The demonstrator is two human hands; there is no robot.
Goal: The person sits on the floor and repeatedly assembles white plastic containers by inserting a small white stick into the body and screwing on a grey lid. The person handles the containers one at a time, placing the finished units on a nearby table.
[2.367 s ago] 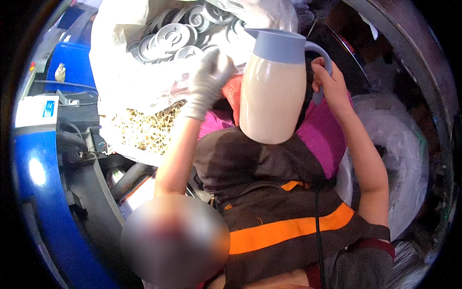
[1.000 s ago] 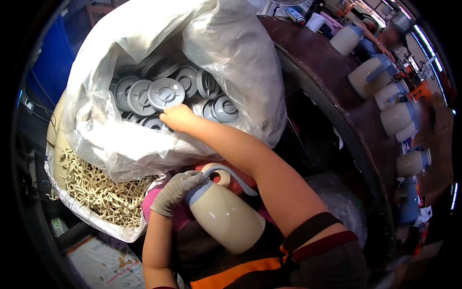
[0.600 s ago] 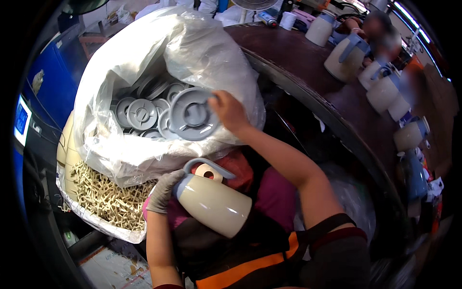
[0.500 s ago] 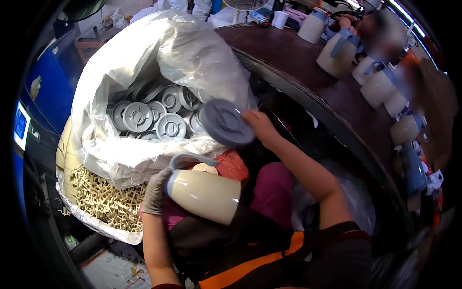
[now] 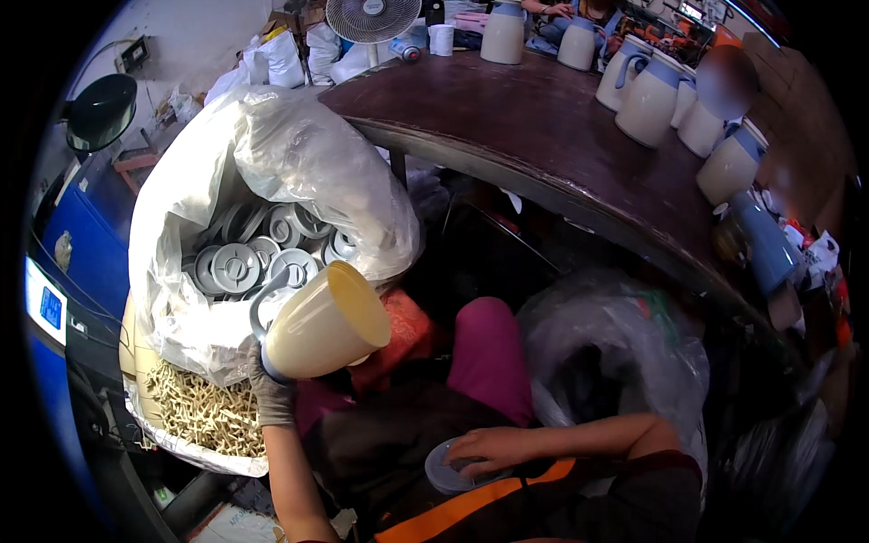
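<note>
My left hand (image 5: 272, 395), in a grey glove, is closed around the grey collar end of a cream jug body (image 5: 317, 328). The jug is tilted, its wide open end turned up and to the right, and its grey handle (image 5: 261, 308) points away from me. Down at my lap, my right hand (image 5: 491, 447) is bare and has its fingers curled over a round grey lid (image 5: 442, 469). Part of that lid is hidden beneath the hand. Just beyond the jug, several similar grey lids (image 5: 235, 268) fill a large clear plastic bag (image 5: 186, 172).
Small cream plastic pieces (image 5: 204, 407) fill a sack at my left. A dark table (image 5: 507, 109) curves along the far right, with several cream jugs (image 5: 647, 104) on it. Another plastic bag (image 5: 579, 335) stands by my right knee. A fan (image 5: 371, 18) and a seated person are farther back.
My right hand has brought the lid from beside the bag down to my lap. My left hand has turned the jug so its open end faces up. The view has shifted.
</note>
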